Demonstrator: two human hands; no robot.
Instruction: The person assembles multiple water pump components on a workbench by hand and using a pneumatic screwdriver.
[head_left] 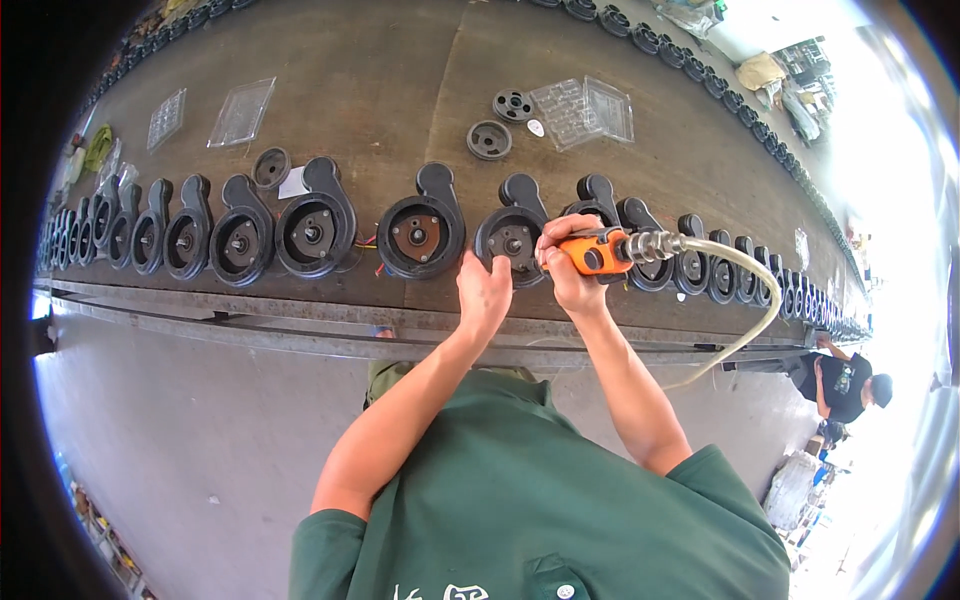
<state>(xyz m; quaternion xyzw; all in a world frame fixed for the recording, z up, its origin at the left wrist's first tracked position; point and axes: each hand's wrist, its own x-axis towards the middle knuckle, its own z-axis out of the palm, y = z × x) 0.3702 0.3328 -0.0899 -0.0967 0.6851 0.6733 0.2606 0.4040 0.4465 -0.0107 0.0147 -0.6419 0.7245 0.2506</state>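
My right hand (572,272) is wrapped round an orange air tool (598,252). A metal coupling joins the tool to a clear hose (765,275), which loops down to the right. The tool's working end is hidden by my fingers, beside a black snail-shaped blower housing (512,240) with a grey metal centre. My left hand (484,292) grips that housing's near left rim with thumb and fingers. To the left lies a similar housing (418,240) with a brown centre plate and thin coloured wires at its side.
Several more black housings (315,235) stand in a long row along the workbench (380,110), near its metal front edge. Loose round parts (489,140) and clear plastic trays (242,112) lie farther back. At the far right another person (845,385) is at the bench.
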